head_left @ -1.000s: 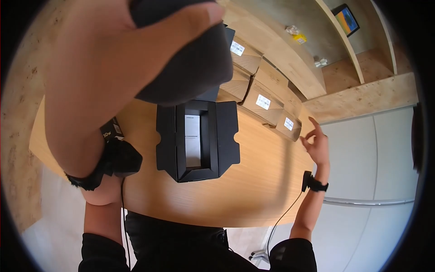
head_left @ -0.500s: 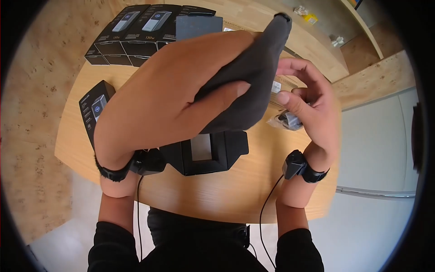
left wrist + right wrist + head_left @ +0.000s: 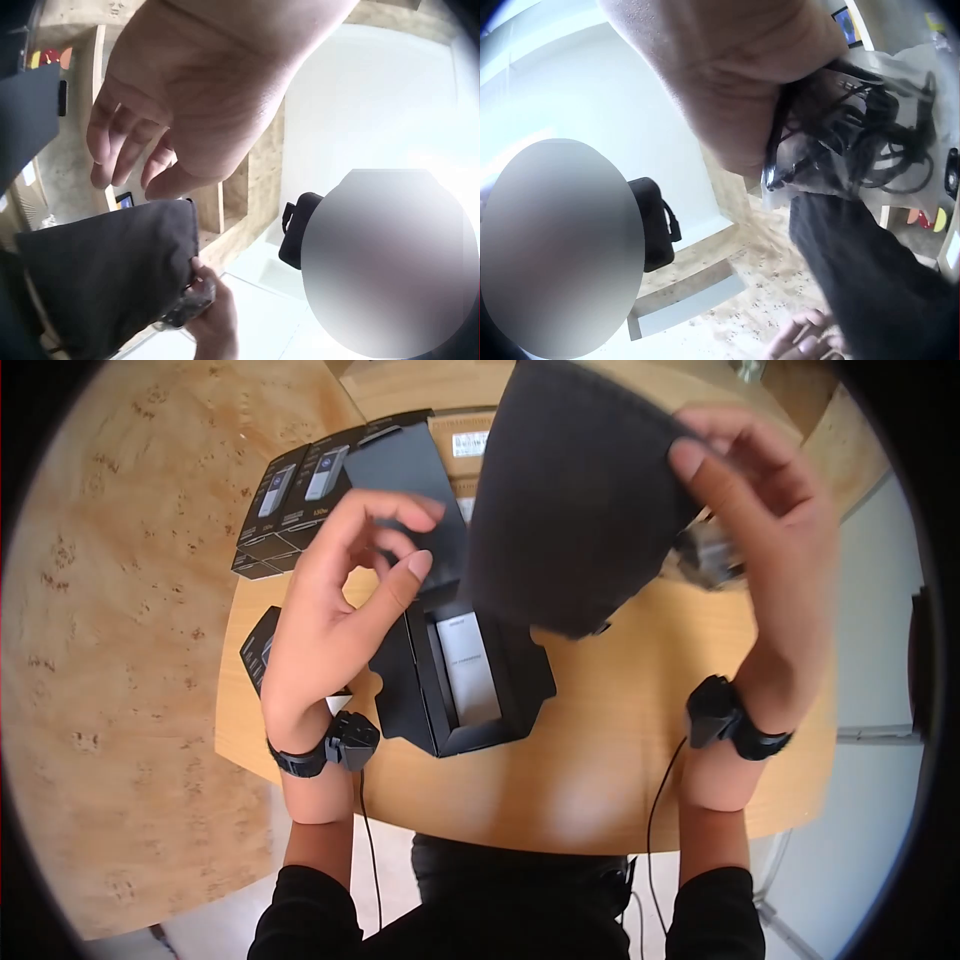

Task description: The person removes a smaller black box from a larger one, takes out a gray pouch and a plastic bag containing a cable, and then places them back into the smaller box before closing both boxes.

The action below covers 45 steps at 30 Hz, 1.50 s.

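A dark grey cloth pouch point(image 3: 580, 500) hangs over the table, pinched at its upper right edge by my right hand point(image 3: 775, 530). That same hand also holds a clear plastic bag point(image 3: 855, 142) with coiled black cables inside. My left hand point(image 3: 335, 600) is raised left of the pouch, apart from it, with loosely bent fingers and nothing in them. Below, an open black box point(image 3: 400, 695) lies with its flaps spread and its lid point(image 3: 410, 490) tipped back. A white printed piece point(image 3: 465, 670) shows in its inner recess.
Several black printed boxes point(image 3: 290, 495) are stacked at the back left. Brown cartons with labels point(image 3: 468, 444) stand behind the lid. Another black box point(image 3: 262, 645) lies partly behind my left wrist. Cables run from both wrist cameras past the table's front edge point(image 3: 560, 852).
The pouch passed from my left hand to my right, which took its edge and moved right and up. My left hand let go and drew back left. The head view has shifted.
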Motion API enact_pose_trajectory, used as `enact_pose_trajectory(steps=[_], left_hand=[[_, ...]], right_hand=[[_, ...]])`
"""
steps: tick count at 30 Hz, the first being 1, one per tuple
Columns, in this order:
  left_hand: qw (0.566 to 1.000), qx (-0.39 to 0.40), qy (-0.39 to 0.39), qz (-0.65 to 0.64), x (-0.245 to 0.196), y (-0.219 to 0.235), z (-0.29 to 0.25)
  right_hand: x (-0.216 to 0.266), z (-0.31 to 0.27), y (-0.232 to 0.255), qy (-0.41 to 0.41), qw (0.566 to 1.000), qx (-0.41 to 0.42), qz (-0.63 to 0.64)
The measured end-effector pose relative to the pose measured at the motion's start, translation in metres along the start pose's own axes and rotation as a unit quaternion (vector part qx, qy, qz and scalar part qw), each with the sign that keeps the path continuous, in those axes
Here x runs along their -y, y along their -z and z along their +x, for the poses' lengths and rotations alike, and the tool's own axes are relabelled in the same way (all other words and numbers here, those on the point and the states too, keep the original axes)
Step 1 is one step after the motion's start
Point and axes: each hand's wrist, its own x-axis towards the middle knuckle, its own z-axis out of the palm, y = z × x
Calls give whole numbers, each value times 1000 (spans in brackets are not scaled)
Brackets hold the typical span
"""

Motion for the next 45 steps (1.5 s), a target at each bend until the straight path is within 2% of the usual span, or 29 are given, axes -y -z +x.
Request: enact_pose_trajectory(steps=[2,3,4,6,7,11,14,20,28,32,33,36,37,40,45], left_hand=[[989,67,38,129,14,-3,-13],[971,112,9,211,17,-8,-16],[953,162,28,253,19,-15,-21],[903,212,-9,374,30,-24,-31],[881,231,7,412,33,-28,-34],[834,276,47,475,42,-47,-40],[813,289,39,503,51,-57,-42],[809,285,51,511,52,-65,-43],[840,286,56,457,49,-63,-46],[878,225,56,420,65,-55,-46],[882,207,23,422,64,-51,-47],[902,175,94,382,51,-40,-43],[913,157,55,372,52,-35,-43],[912,144,119,365,39,-27,-41],[884,199,110,409,35,-30,-42]], right_hand=[[-7,-1,10,57,998,-20,-6],[-7,-1,14,72,997,-27,-17],[-7,-5,13,75,996,-31,-24],[-7,-12,4,69,996,-26,-42],[-7,-15,-1,66,996,-22,-47],[-8,-19,-9,60,996,-15,-58],[-9,-19,-15,57,996,-15,-61],[-11,-19,-18,50,997,-18,-60],[-8,-17,-12,60,996,-40,-53],[-4,-14,-4,81,994,-64,-45],[-5,-14,-2,83,993,-65,-43],[-2,-12,4,100,991,-80,-44],[-1,-11,5,103,990,-82,-44],[0,-11,7,107,990,-83,-48],[-2,-16,-5,86,993,-58,-56]])
